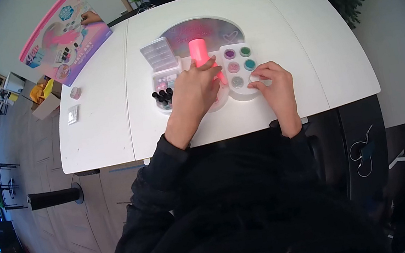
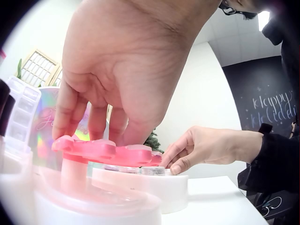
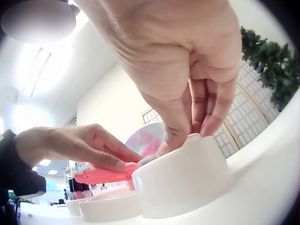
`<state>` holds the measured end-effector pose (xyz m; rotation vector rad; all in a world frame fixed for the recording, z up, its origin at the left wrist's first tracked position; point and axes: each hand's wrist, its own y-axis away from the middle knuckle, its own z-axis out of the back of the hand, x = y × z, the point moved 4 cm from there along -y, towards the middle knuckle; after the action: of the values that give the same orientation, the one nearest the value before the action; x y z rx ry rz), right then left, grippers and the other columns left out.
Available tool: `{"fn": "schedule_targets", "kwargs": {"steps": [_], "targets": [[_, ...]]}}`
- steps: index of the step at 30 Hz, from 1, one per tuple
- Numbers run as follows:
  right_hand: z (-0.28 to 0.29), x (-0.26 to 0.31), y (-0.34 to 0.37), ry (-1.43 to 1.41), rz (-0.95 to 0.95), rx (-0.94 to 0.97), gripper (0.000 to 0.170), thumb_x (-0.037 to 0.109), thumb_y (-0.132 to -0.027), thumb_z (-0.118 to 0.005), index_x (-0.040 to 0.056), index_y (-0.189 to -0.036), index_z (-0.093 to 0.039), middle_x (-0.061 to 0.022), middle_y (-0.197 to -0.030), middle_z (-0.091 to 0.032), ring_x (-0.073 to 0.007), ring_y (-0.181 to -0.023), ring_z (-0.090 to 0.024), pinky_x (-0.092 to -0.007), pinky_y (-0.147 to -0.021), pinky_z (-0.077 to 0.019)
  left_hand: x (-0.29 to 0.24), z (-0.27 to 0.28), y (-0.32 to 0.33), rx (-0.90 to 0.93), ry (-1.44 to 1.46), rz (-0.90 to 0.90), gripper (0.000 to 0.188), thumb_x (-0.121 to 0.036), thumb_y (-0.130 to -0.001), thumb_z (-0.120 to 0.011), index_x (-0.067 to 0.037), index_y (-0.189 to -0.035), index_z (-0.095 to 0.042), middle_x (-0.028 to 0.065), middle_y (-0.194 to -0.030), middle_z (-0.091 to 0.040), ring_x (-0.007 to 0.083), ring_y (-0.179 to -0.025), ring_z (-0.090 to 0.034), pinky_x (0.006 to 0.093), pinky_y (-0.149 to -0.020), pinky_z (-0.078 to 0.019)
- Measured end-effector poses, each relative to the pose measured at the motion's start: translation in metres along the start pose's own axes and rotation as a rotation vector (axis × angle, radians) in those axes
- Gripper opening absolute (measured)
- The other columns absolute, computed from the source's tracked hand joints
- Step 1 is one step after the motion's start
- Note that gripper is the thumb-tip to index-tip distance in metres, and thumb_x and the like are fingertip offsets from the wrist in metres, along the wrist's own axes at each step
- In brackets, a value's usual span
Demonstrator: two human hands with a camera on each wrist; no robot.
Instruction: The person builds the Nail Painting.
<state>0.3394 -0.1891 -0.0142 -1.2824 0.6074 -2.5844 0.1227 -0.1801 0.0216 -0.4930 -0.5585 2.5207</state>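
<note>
My left hand (image 1: 194, 93) (image 2: 126, 70) rests its fingertips on a flat pink piece (image 2: 112, 152) (image 3: 103, 176) with rounded lobes, raised on a post over the white base. A pink upright cylinder (image 1: 198, 50) stands behind that hand. Fingers and thumb of my right hand (image 1: 277, 91) (image 3: 187, 61) pinch a small round pot (image 1: 254, 78) at the front right of the white tray (image 1: 245, 95) (image 3: 180, 180). Purple (image 1: 229, 54), green (image 1: 245, 51), pink (image 1: 233, 67), teal (image 1: 249, 64) and silver (image 1: 238, 82) glitter pots sit in that tray.
Left of my left hand are black-capped bottles (image 1: 162, 98) and a clear compartment lid (image 1: 159, 54) standing open. An iridescent panel (image 1: 227, 30) rises behind. A printed box (image 1: 64, 37), a small round container (image 1: 75, 93) and a white packet (image 1: 73, 114) are at the left.
</note>
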Motion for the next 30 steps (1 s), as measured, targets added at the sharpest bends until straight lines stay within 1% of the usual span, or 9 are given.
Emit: {"fn": "schedule_targets", "kwargs": {"steps": [5,12,18,20,21,25,27,28,30], "targets": [[-0.001,-0.003,-0.003,-0.026,0.017,-0.019,0.031,-0.004,-0.072,-0.088,-0.0036,-0.101,-0.079,-0.0118,-0.105,-0.073,-0.0274,-0.087,-0.073,-0.0355,-0.077,-0.0605,0.001,-0.009,0.002,0.036,-0.050,0.009,0.032,-0.014,-0.086,-0.076,-0.012,-0.118,-0.078,0.0056,-0.136,-0.072,0.0390,-0.115,-0.071,0.0464,-0.082,-0.0638],[0.002,-0.011,-0.005,-0.067,-0.059,0.038,0.026,-0.005,-0.079,-0.083,-0.0036,-0.104,-0.079,-0.0122,-0.105,-0.073,-0.0261,-0.088,-0.075,-0.0345,-0.079,-0.0609,0.000,-0.011,0.005,0.019,-0.053,0.019,0.034,-0.013,-0.086,-0.076,-0.011,-0.120,-0.076,0.0055,-0.140,-0.069,0.0397,-0.117,-0.069,0.0467,-0.083,-0.0637],[0.003,-0.006,-0.006,0.010,-0.017,0.007,0.021,-0.005,-0.081,-0.082,-0.0047,-0.101,-0.077,-0.0142,-0.104,-0.073,-0.0305,-0.084,-0.074,-0.0359,-0.076,-0.0598,0.000,-0.003,0.011,0.049,-0.008,0.000,0.037,-0.014,-0.088,-0.075,-0.008,-0.124,-0.073,0.0120,-0.141,-0.067,0.0414,-0.124,-0.066,0.0493,-0.089,-0.0626],[0.006,-0.004,-0.009,0.066,-0.024,0.026,0.020,-0.004,-0.080,-0.082,-0.0043,-0.100,-0.077,-0.0140,-0.103,-0.074,-0.0310,-0.084,-0.074,-0.0365,-0.075,-0.0598,-0.003,0.010,0.018,0.097,0.127,-0.030,0.037,-0.014,-0.090,-0.074,-0.006,-0.127,-0.072,0.0142,-0.141,-0.067,0.0416,-0.129,-0.063,0.0495,-0.093,-0.0616],[0.008,-0.004,-0.009,0.125,-0.034,0.047,0.020,-0.004,-0.080,-0.083,-0.0039,-0.099,-0.077,-0.0138,-0.103,-0.074,-0.0315,-0.083,-0.073,-0.0372,-0.075,-0.0598,-0.005,0.020,0.022,0.136,0.132,0.004,0.035,-0.015,-0.092,-0.073,-0.006,-0.126,-0.072,0.0150,-0.143,-0.065,0.0387,-0.135,-0.060,0.0481,-0.094,-0.0608],[0.012,-0.007,-0.008,0.175,-0.163,0.038,0.019,-0.004,-0.079,-0.083,-0.0021,-0.097,-0.077,-0.0125,-0.099,-0.075,-0.0297,-0.081,-0.072,-0.0383,-0.072,-0.0581,0.006,0.063,0.019,0.063,0.222,-0.013,0.029,-0.011,-0.092,-0.073,-0.004,-0.120,-0.074,0.0165,-0.133,-0.071,0.0360,-0.131,-0.064,0.0460,-0.093,-0.0604],[0.020,-0.003,-0.007,0.225,-0.209,0.033,0.018,-0.004,-0.079,-0.082,-0.0015,-0.096,-0.077,-0.0121,-0.099,-0.075,-0.0291,-0.080,-0.072,-0.0385,-0.071,-0.0577,0.019,0.085,0.016,-0.058,0.254,0.042,0.023,-0.005,-0.091,-0.073,-0.003,-0.113,-0.077,0.0177,-0.119,-0.076,0.0343,-0.119,-0.071,0.0437,-0.091,-0.0604],[0.022,-0.005,-0.006,0.276,-0.256,0.030,0.018,-0.005,-0.078,-0.082,-0.0009,-0.095,-0.077,-0.0116,-0.098,-0.075,-0.0285,-0.079,-0.072,-0.0386,-0.070,-0.0574,0.025,0.096,0.015,-0.159,0.230,0.078,0.020,-0.002,-0.090,-0.073,-0.003,-0.109,-0.079,0.0186,-0.103,-0.079,0.0350,-0.104,-0.076,0.0407,-0.089,-0.0607],[0.020,-0.010,-0.009,0.298,-0.254,0.018,0.018,-0.006,-0.077,-0.080,-0.0001,-0.093,-0.077,-0.0119,-0.096,-0.076,-0.0276,-0.078,-0.072,-0.0393,-0.070,-0.0572,0.053,0.107,0.013,-0.197,0.228,0.158,0.018,-0.003,-0.093,-0.072,0.000,-0.109,-0.079,0.0189,-0.101,-0.079,0.0316,-0.096,-0.079,0.0381,-0.085,-0.0624]]}}
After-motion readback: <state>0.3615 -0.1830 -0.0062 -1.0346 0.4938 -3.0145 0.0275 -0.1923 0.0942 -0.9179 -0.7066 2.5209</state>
